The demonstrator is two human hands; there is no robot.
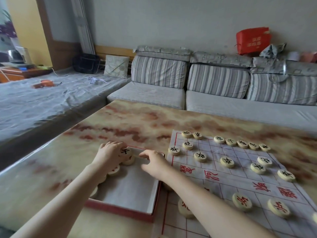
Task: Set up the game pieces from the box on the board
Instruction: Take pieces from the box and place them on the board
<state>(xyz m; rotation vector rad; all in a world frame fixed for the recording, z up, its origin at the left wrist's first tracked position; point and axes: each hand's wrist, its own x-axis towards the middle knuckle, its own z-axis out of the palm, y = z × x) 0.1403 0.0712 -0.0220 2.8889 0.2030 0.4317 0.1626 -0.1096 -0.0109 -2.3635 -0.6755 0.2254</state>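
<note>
R hand [152,162], loose & empty, at far edge of shallow red-rimmed cardboard box [120,210]. L hand [109,152] pinches pale round wooden disc [125,152]. Prob light, stiff, smooth: grip by rim.

Low table [130,121], glossy top, cream marbled with rust-red streaks. Directly on top, two items, both toward the near side. Left: shallow open box [120,209], red outside, white lining. Right: thin white cloth board [240,176], printed with red grid lines and red characters, spread flat, lightly creased, rumpled at the far right corner. Set against the box's right wall along its left edge; contact or overlap not resolvable.
</note>
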